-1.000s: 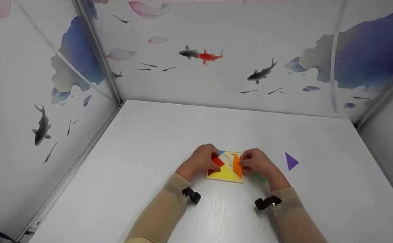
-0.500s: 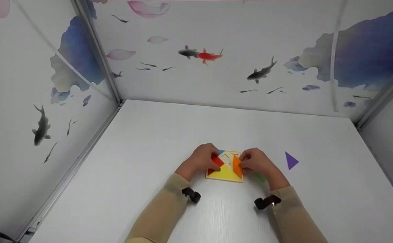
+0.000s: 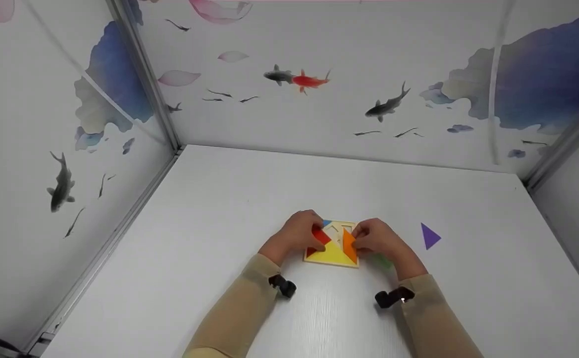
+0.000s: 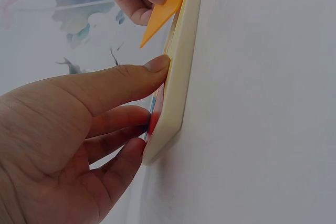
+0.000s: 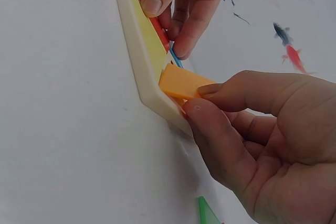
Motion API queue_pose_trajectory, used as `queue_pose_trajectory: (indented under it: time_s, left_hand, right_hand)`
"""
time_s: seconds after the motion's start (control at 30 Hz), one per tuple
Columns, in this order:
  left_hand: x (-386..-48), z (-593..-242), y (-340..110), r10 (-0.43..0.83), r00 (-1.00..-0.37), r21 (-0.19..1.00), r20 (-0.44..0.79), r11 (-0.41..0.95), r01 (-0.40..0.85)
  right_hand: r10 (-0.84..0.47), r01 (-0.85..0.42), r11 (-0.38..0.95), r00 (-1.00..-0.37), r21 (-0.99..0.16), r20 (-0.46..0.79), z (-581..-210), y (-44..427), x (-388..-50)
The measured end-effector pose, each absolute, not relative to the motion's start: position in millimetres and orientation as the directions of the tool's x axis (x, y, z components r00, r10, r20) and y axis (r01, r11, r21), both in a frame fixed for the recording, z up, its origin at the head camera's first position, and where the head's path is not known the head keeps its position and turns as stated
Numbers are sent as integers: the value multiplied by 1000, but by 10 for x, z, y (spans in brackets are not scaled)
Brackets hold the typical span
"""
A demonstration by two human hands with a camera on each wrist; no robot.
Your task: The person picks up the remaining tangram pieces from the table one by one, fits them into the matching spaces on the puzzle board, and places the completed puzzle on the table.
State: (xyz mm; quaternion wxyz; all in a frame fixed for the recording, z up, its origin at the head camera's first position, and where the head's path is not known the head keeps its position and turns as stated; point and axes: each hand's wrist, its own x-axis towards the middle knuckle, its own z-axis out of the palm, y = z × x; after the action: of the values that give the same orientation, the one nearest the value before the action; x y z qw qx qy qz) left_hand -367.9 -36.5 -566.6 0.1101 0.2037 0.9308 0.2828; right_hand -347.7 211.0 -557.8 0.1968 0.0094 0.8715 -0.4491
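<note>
Orange piece [image 3: 349, 245], head view: tilted over the right part of the tray [image 3: 331, 265], beside the yellow piece [image 3: 333, 255].
Slant, head view: possible jam across the recess, through pressing down at this angle.
Green piece [image 3: 383, 261], head view: partly hidden under the right wrist; perhaps nudged by any dip of the forearm.
Tray edge, left wrist view: likely to skid or lift with a loosened hold on this side.
Left hand [image 4: 86, 135], left wrist view: thumb on the tray's rim, fingers curled in at another edge; narrow hold on the tray.
Raised tip, left wrist view: clear of the tray's face; maybe flipped out by a roll of the fingertips.
Right hand [image 5: 262, 135], right wrist view: fingertips in a tight pinch on the orange piece, other fingers folded behind, near the tray's corner.
</note>
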Motion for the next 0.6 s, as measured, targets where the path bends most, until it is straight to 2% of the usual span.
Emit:
queue_pose_trajectory:
  time_s: [0.23,0.6]
  left_hand:
    - [-3672,-5639,-354,438,-894,569,-97,761,311]
    - [-3662,-5643,-354,437,-895,593,-87,745,306]
  right_hand:
    - [-159,198,599,-920,-776,-358,-5565,2115,-3471]
    - [-171,131,660,-933,-740,-318,-5530,2089,-3440]
